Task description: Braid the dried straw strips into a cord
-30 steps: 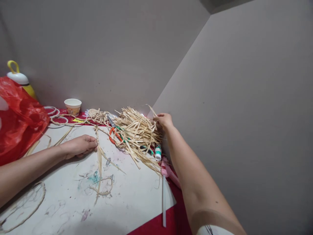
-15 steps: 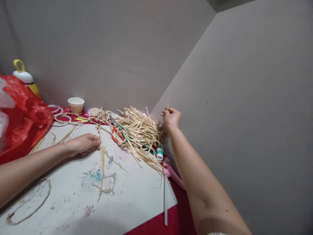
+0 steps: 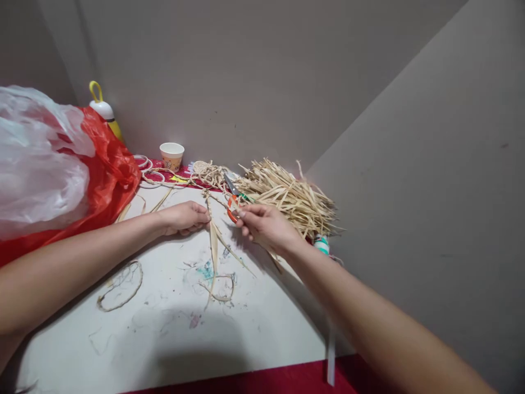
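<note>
My left hand [image 3: 184, 217] lies on the white board [image 3: 164, 323] with fingers curled, pinching the braided straw strand [image 3: 213, 241] that runs down the board. My right hand [image 3: 264, 225] is closed in a pinch on a thin straw strip [image 3: 275, 261] that trails under the wrist. It hovers just right of the braid, in front of the orange-handled scissors [image 3: 232, 203]. A heap of loose straw strips [image 3: 289, 196] lies behind and to the right of that hand.
A red and white plastic bag [image 3: 61, 169] fills the left side. A yellow-handled bottle [image 3: 102, 109], a paper cup [image 3: 171, 155], white rings [image 3: 143, 164] and a green-white tube [image 3: 322, 244] stand along the walls. A straw loop [image 3: 121, 284] lies on the board.
My right hand left the far edge of the straw heap by the wall and came back toward the braid with a strip in it. The camera view swung left.
</note>
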A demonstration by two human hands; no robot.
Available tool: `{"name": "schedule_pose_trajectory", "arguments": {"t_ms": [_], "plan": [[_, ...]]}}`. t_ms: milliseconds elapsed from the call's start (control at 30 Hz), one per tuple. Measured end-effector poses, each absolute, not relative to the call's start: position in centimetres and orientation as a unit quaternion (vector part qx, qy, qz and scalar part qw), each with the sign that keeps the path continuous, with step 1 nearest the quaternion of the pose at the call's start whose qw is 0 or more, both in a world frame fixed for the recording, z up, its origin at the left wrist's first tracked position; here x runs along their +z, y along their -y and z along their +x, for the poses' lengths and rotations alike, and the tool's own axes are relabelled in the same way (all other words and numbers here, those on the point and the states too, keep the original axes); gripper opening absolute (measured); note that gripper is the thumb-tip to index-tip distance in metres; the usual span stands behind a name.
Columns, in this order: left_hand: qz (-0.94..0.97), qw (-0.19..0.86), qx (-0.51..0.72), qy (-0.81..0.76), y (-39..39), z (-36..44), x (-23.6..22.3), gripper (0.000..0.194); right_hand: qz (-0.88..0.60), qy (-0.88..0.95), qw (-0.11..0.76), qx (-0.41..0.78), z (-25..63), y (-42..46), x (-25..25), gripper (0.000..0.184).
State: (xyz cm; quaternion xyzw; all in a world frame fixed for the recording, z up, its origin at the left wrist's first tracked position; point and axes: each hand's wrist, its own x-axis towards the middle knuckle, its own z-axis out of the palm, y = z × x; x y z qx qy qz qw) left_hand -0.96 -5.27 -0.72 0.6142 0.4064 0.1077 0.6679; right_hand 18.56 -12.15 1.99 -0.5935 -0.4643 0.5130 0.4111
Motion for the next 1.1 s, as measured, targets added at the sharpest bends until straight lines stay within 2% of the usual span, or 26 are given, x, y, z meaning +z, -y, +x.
{"name": "schedule_pose_trajectory", "arguments": {"t_ms": [200,300,400,500,633,1100], "plan": [[0.583,0.704,0.108,-0.390,5.0,-1.1,-0.6,0.019,-0.586,0.438,0.421,0.536,17.1,12.3,-0.2,0.012],[0.567,0.723,0.109,-0.378,4.9,-1.1,-0.6,0.018,-0.591,0.503,0.411,0.478,17.4,12.0,0.0,0.011],[0.554,0.738,0.115,-0.369,4.8,-1.1,-0.5,0.022,-0.597,0.578,0.394,0.392,17.4,12.1,0.4,0.024],[0.543,0.748,0.114,-0.364,4.8,-1.0,-0.4,0.021,-0.603,0.573,0.390,0.395,17.0,12.3,0.4,0.027],[0.536,0.755,0.114,-0.361,4.7,-1.1,-0.4,0.021,-0.597,0.528,0.415,0.440,16.5,12.3,-0.5,0.026],[0.552,0.739,0.120,-0.368,4.8,-1.0,-0.5,0.022,-0.636,0.563,0.411,0.332,14.9,12.0,0.0,0.017]]}}
